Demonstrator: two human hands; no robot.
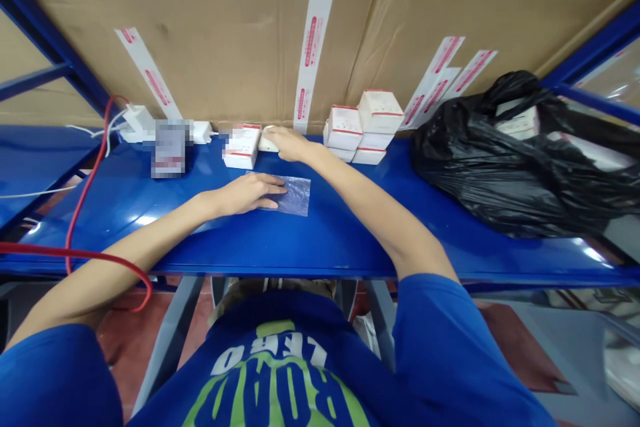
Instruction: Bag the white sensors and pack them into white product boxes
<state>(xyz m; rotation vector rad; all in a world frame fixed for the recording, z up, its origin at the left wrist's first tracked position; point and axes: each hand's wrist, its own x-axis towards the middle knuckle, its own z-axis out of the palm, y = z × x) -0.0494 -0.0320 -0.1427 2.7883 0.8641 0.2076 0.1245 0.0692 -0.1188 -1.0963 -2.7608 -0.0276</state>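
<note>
My left hand (250, 193) lies flat on a small clear plastic bag (298, 200) on the blue table, its fingers stretched out over the bag's left part. Farther back, my right hand (286, 143) has its fingers closed on a small white block-like object (267, 141), whose exact kind I cannot make out. Just left of that object stands a white box with red edging (243, 147), partly blurred. To the right of my right hand are several stacked small white boxes (345, 125).
A dark packet (169, 150), partly blurred, and a white power strip with plugs (140, 121) sit at the back left. A red cable (83, 203) hangs over the left side. The black plastic bag (465, 153) at right holds white boxes. Taped cardboard (240, 33) stands behind.
</note>
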